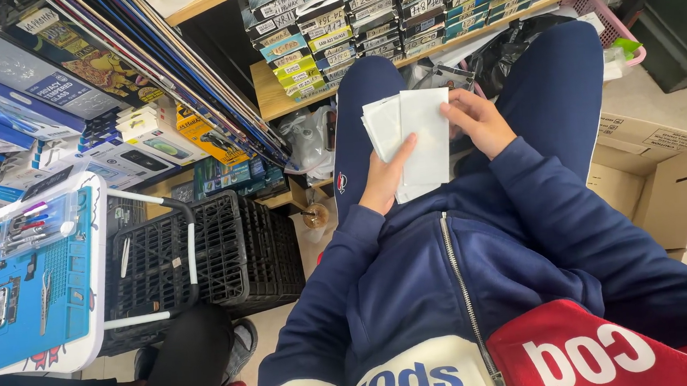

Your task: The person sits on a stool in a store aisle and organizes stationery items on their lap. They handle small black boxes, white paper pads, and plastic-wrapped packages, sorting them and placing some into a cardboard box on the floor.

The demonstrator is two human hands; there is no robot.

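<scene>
Sleeves of white packets (413,144) sit fanned over our lap: our left hand (387,178) cradles them from below, thumb clamped across, so our right hand (475,119) can pinch the top edge, fingers curled closed.

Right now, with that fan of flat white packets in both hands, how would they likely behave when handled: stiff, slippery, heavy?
The white packets look thin and flat, so probably light. They hold straight edges while standing up from the left hand, which suggests some stiffness. They are fanned unevenly, and the right hand steadies the edge, so they may slide against each other easily.
</scene>
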